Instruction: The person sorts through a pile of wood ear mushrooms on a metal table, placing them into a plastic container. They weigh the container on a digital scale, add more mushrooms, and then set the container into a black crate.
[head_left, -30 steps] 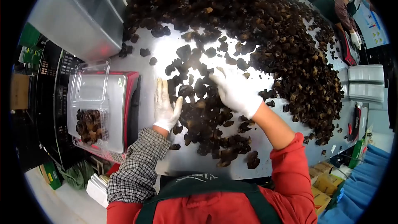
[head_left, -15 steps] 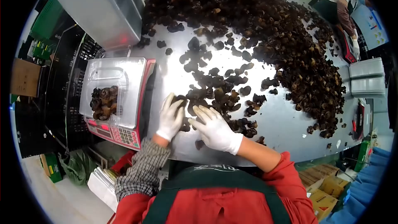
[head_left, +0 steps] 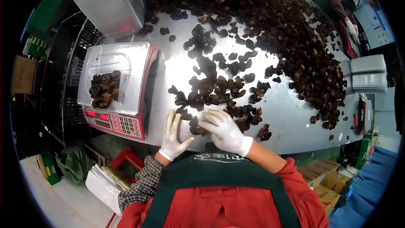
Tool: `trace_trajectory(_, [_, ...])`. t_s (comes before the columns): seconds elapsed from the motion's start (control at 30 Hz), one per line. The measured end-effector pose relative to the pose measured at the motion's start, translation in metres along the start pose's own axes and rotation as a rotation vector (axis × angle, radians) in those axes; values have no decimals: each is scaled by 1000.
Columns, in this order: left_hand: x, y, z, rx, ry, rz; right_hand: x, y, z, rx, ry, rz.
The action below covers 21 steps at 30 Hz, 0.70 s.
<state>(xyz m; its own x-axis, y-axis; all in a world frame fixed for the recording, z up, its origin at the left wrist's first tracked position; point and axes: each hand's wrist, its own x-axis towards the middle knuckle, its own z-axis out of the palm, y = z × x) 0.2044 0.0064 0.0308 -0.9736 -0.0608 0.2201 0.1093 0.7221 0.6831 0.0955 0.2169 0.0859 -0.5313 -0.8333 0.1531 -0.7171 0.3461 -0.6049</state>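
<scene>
My left hand [head_left: 175, 137] and right hand [head_left: 225, 133] are lying side by side at the near edge of the table [head_left: 287, 114], with a few mushrooms [head_left: 196, 126] sitting between them. The scale [head_left: 126, 122] is standing to my left, a tray [head_left: 105, 88] sitting on it and a bin [head_left: 105, 0] standing behind it. The heap [head_left: 261, 12] is lying far behind, stretching rightward, where stacked trays [head_left: 369, 74] are sitting
</scene>
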Motion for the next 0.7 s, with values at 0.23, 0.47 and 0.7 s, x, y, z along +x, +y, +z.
trace_trajectory(0.23, [4, 17, 15, 36, -123, 226, -22, 41, -16, -302, 346, 340])
trace_trajectory(0.47, [18, 11, 26, 320, -191, 381, -28, 27, 3, -119, 250, 236])
trace_trajectory(0.7, [27, 10, 8, 236, -83, 306, 70, 70, 10, -448, 172, 350])
